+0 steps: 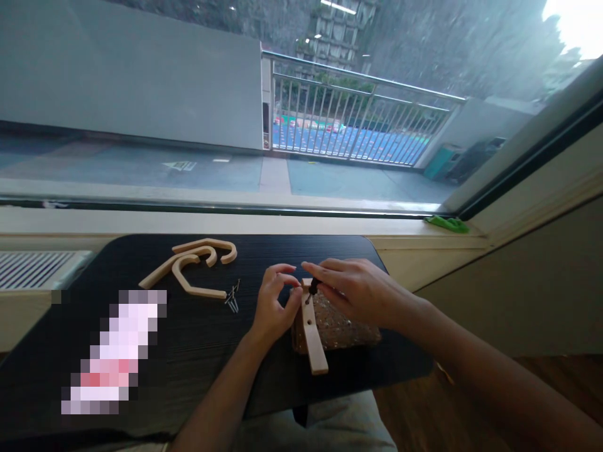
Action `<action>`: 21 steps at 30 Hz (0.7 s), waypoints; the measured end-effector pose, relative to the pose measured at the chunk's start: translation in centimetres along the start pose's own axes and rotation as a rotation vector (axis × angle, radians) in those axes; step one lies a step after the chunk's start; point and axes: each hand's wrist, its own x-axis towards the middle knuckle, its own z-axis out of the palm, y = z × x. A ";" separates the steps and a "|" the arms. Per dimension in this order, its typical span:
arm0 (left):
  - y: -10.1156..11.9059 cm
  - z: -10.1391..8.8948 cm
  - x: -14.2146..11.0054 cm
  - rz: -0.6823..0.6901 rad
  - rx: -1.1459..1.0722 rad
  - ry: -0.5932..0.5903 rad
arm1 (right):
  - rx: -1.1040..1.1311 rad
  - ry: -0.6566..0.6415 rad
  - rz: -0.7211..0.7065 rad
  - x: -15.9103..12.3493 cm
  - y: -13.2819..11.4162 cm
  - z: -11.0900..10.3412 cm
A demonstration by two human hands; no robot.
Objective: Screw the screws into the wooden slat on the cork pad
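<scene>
A pale wooden bar (pixel 315 351) with holes along it lies across a brown, speckled block-like object (pixel 346 326) near the table's front edge. My right hand (pixel 360 289) is closed around a small black-handled screwdriver (pixel 314 285), its tip down at one of the bar's holes. Curled at the bar's left edge, my left hand (pixel 277 304) has its thumb and fingertips against the upper part of the wood. Whether a screw sits under the tip is too small to tell. Left of that hand lie several loose screws (pixel 232 298).
Several curved wooden hooks (pixel 200 291) rest at the back left of the black table (pixel 202 358). A blurred-out pale item (pixel 117 345) lies at the left. Beyond the table run a sill (pixel 235 225) with a green cloth (pixel 447 224) and a large window.
</scene>
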 end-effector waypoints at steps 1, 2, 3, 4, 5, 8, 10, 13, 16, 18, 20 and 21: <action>0.0 0.0 -0.1 0.008 0.002 -0.016 | 0.008 -0.004 -0.004 0.0 0.0 -0.1; -0.1 0.0 -0.1 0.015 0.003 -0.031 | 0.017 -0.009 -0.007 0.1 -0.1 -0.1; -0.3 -0.1 0.0 0.018 0.003 -0.039 | 0.026 -0.016 -0.010 0.1 -0.1 -0.2; -0.6 -0.1 0.1 0.015 0.001 -0.042 | 0.035 -0.022 -0.012 0.1 -0.1 -0.2; -1.0 -0.2 0.2 -0.002 -0.002 -0.036 | 0.042 -0.026 -0.012 0.2 -0.1 -0.2; -2.4 -0.5 0.7 -0.137 -0.060 -0.035 | 0.057 -0.030 -0.015 0.2 -0.1 -0.2; -3.1 -0.4 0.9 -0.227 -0.068 -0.112 | 0.061 -0.030 -0.017 0.3 -0.1 -0.3; -3.5 0.3 0.9 -0.244 -0.046 -0.239 | 0.063 -0.032 -0.018 0.3 0.1 -0.3; -3.3 1.0 0.6 -0.191 -0.062 -0.340 | 0.075 -0.031 -0.007 0.2 0.2 -0.4; -3.1 1.2 0.5 -0.169 -0.054 -0.369 | 0.074 -0.048 0.008 0.2 0.3 -0.5; -3.0 1.3 0.5 -0.172 -0.028 -0.369 | 0.063 -0.082 0.026 0.2 0.4 -0.7; -3.0 1.4 0.5 -0.177 -0.009 -0.368 | 0.057 -0.093 0.038 0.2 0.3 -0.8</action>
